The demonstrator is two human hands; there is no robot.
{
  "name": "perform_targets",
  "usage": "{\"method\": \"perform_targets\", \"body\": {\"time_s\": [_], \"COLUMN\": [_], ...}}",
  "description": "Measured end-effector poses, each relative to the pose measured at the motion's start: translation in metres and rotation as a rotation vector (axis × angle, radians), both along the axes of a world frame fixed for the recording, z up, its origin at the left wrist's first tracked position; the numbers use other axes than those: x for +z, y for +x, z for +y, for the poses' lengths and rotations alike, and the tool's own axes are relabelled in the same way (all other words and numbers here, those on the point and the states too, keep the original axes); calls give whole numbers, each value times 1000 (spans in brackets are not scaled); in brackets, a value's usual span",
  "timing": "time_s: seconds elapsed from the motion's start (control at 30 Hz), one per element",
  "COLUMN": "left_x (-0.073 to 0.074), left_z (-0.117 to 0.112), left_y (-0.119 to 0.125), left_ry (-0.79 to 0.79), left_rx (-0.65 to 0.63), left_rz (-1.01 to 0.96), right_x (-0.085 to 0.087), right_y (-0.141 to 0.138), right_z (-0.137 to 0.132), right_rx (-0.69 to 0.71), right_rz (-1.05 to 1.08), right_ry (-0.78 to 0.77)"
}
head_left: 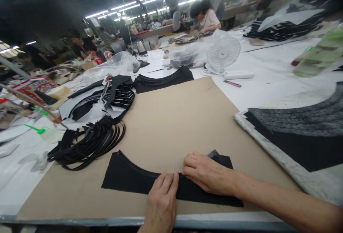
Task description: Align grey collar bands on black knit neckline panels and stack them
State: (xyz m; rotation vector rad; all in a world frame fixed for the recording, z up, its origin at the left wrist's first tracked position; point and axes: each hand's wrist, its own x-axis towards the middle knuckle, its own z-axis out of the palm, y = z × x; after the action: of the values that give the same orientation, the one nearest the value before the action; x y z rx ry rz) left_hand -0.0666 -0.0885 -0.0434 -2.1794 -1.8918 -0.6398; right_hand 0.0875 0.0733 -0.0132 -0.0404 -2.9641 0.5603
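L hand (160,201), R hand (207,176) flat on blk fabric (123,176).

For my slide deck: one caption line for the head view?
Left hand and right hand rest on a curved black fabric piece atop tan cardboard sheet.

My left hand (160,201) lies flat on a curved black fabric piece (125,176). My right hand (206,174) presses its upper edge, fingers bent. The piece rests on brown paper (174,118) covering the desk (80,221). A bundle of black strips (91,142) lies to the left.
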Motion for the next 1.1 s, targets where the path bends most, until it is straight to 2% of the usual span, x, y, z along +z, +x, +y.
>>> {"method": "perform_targets", "body": {"time_s": [0.07,0.17,0.37,0.47,0.6,0.83,0.97,1.1], "left_x": [-1,2,14,16,10,-21,-20,-9], "left_z": [-2,1,18,26,27,-1,-3,5], "left_y": [0,1,7,13,20,12,10,19], "left_ry": [18,-64,-165,-213,-200,19,-37,-73], "left_rx": [-3,15,112,95,54,-82,-69,56], "left_rz": [-7,-81,-216,-314,-322,38,-68,-235], "right_x": [-1,0,3,2,1,3,4,5], "right_y": [2,4,6,7,11,15,14,14], "right_z": [3,9,17,18,19,19,20,21], "right_rx": [0,-23,-47,-26,-7,-22,-27,-27], "right_rz": [-5,-9,-14,-13,-3,14,12,-18], "right_ry": [1,-44,-111,-113,-82,-45,-33,-23]}}
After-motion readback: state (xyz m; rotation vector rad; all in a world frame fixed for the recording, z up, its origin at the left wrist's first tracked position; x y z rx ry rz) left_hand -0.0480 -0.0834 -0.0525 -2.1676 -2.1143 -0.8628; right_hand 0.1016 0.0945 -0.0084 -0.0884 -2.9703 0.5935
